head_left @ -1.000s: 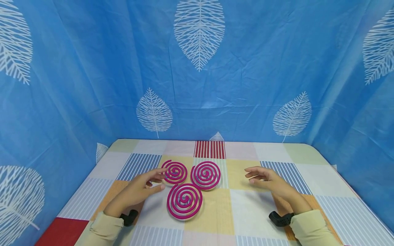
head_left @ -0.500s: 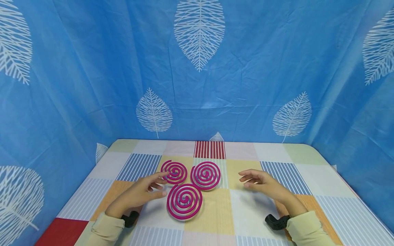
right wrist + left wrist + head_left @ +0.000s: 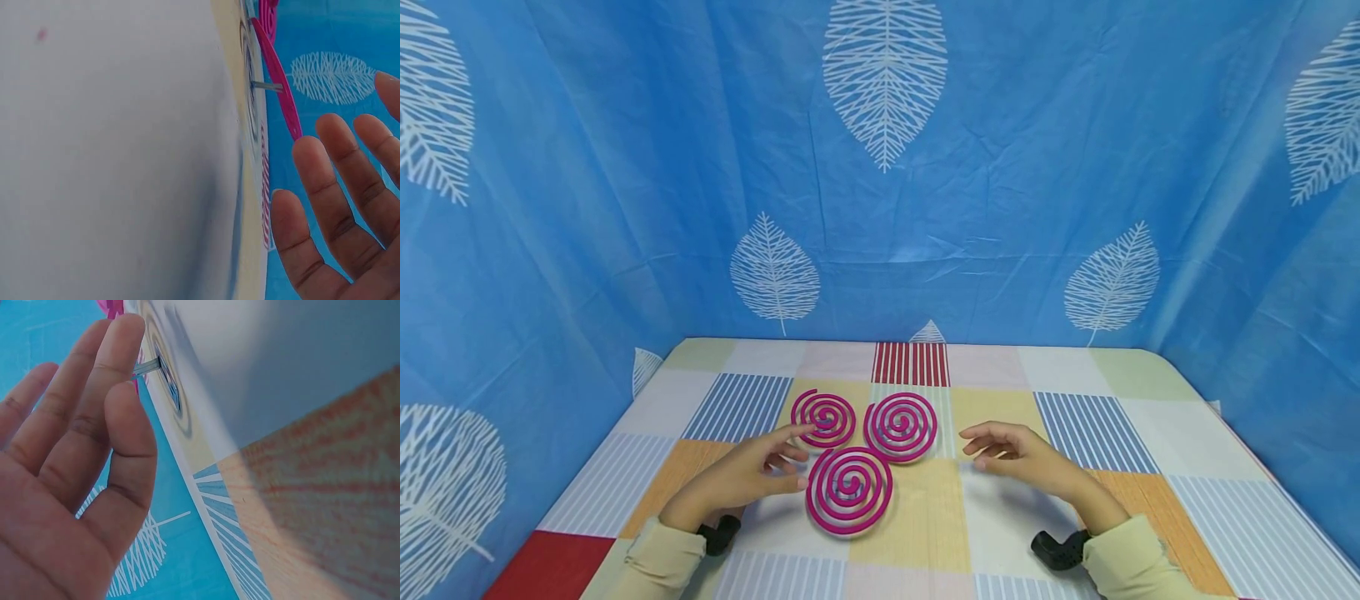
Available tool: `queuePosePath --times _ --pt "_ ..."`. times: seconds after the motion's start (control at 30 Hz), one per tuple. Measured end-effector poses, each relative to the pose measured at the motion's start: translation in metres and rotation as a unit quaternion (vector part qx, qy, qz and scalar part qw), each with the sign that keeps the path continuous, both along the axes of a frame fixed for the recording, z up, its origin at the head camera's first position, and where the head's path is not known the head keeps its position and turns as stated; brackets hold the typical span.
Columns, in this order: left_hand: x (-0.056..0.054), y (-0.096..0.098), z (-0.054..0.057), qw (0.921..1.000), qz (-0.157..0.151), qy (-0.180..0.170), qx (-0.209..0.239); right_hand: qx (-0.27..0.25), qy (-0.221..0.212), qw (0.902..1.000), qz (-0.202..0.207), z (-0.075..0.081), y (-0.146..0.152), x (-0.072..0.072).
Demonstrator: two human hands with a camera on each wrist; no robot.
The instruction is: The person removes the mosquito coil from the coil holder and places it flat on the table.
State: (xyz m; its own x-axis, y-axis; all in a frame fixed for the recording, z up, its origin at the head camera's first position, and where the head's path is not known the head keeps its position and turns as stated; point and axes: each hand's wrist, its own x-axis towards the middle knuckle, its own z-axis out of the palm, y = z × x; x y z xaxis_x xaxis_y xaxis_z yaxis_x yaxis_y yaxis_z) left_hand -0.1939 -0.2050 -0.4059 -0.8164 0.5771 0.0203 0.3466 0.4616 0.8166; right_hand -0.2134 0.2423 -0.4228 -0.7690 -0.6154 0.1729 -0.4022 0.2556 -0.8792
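Observation:
Three magenta mosquito coils stand grouped on the table: a front coil [image 3: 851, 487], a back left coil [image 3: 825, 417] and a back right coil [image 3: 902, 424]. Thin metal stands hold them up; one stand [image 3: 267, 86] shows edge-on beneath a coil [image 3: 284, 94] in the right wrist view. My left hand [image 3: 748, 471] hovers at the group's left side, fingers loosely bent and thumb apart. Its fingertips overlap the edges of the back left and front coils. To the right of the group, my right hand [image 3: 1030, 457] is held above the cloth, relaxed and holding nothing.
A patchwork cloth [image 3: 917, 517] covers the table. Blue curtains [image 3: 1000, 208] with white leaf prints enclose the back and both sides. Black devices are strapped at the left wrist [image 3: 721, 535] and the right wrist [image 3: 1060, 550].
My right hand has moved left, closer to the coils. The left hand has shifted slightly toward the front coil. All three coils stay where they were.

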Motion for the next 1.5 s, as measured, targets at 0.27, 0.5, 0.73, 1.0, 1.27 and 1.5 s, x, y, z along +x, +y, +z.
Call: queuePosePath --times 0.27,0.5,0.73,1.0,1.27,1.5 --pt "0.000 0.000 -0.003 0.9996 -0.010 -0.023 0.015 -0.007 0.001 0.9998 0.019 -0.003 -0.013 0.001" --pt "0.000 0.001 -0.005 0.9991 -0.007 -0.040 0.012 -0.008 -0.016 0.9995 0.025 -0.002 -0.021 0.002" --pt "0.002 0.002 -0.006 0.9981 -0.009 -0.056 0.022 -0.008 -0.034 0.9986 0.038 -0.004 -0.030 0.001" --pt "0.003 0.004 -0.006 0.9978 0.003 -0.066 0.007 -0.003 -0.061 0.9962 0.062 -0.006 -0.043 0.001" --pt "0.001 0.005 -0.009 0.9980 0.000 -0.063 -0.002 -0.006 -0.098 0.9928 0.069 -0.006 -0.059 0.002" --pt "0.000 0.008 -0.011 0.9980 0.005 -0.062 -0.011 -0.011 -0.168 0.9845 0.050 -0.004 -0.076 0.005"
